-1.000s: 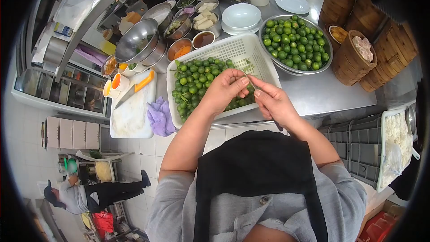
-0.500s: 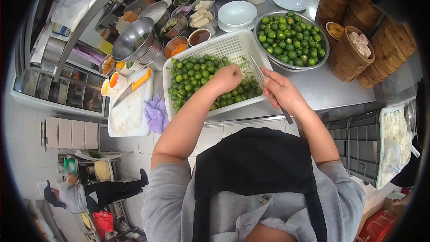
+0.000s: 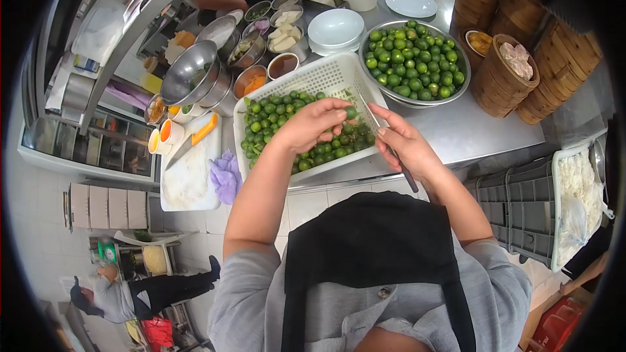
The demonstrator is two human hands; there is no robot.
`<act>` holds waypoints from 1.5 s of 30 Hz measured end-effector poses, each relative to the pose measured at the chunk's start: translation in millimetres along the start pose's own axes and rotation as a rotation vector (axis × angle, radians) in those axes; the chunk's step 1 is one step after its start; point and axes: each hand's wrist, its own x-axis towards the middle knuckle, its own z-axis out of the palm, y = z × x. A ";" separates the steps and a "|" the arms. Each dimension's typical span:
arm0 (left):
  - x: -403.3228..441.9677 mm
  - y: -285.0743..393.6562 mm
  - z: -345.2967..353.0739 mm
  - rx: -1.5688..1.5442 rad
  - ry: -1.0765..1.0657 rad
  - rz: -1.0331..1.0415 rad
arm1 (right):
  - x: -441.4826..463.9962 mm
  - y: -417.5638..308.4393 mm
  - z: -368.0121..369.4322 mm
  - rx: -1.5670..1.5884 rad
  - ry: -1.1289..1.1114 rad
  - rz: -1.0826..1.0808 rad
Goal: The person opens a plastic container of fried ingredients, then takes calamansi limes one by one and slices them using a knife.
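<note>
My left hand [image 3: 312, 125] pinches a small green lime [image 3: 351, 113] between thumb and fingertips, above a white plastic basket [image 3: 331, 68]. Heaped in that basket are many loose limes [image 3: 270, 114], with stems and leaf bits among them. My right hand [image 3: 409, 143] is closed around a knife [image 3: 409, 178] with a dark handle, its thin blade pointing up and away over the basket's right side. The blade and the held lime are close, but apart. Just beyond my right hand, a steel bowl [image 3: 464, 78] stands full of limes.
To the left, an orange-handled knife [image 3: 192, 142] lies on a white cutting board [image 3: 189, 186] beside a purple cloth [image 3: 225, 177]. Steel bowls of ingredients [image 3: 248, 49] and stacked white bowls [image 3: 336, 28] stand behind. Bamboo steamers [image 3: 505, 85] rise at right. Other people are nearby.
My left hand has turned and its fingers have lifted, so a lime now shows at the fingertips. My right hand keeps the knife, its handle tilted slightly differently. The whole view has shifted a little.
</note>
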 end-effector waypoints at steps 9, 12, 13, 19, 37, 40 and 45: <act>-26.3 -8.0 25.9 -0.998 -0.047 0.153 | 4.4 4.2 27.2 -0.262 -0.075 -0.157; -28.9 -13.9 27.3 -0.966 0.034 0.205 | 4.0 -0.5 32.2 -0.245 -0.113 -0.167; -30.3 -12.9 26.8 -0.969 0.035 0.205 | 3.6 -1.4 33.0 -0.189 -0.137 -0.124; -30.9 -15.1 26.5 -0.771 0.107 0.208 | 6.8 -2.9 30.9 -0.227 -0.159 -0.071; -28.8 -19.1 19.5 -0.626 0.447 0.181 | 16.8 8.9 20.1 -0.094 -0.007 0.015; -23.6 0.6 7.5 -0.460 0.559 0.231 | 18.7 4.8 16.1 -0.322 0.027 0.153; 11.2 61.6 8.4 -0.073 0.510 0.239 | 16.5 3.8 15.3 -0.434 0.008 0.104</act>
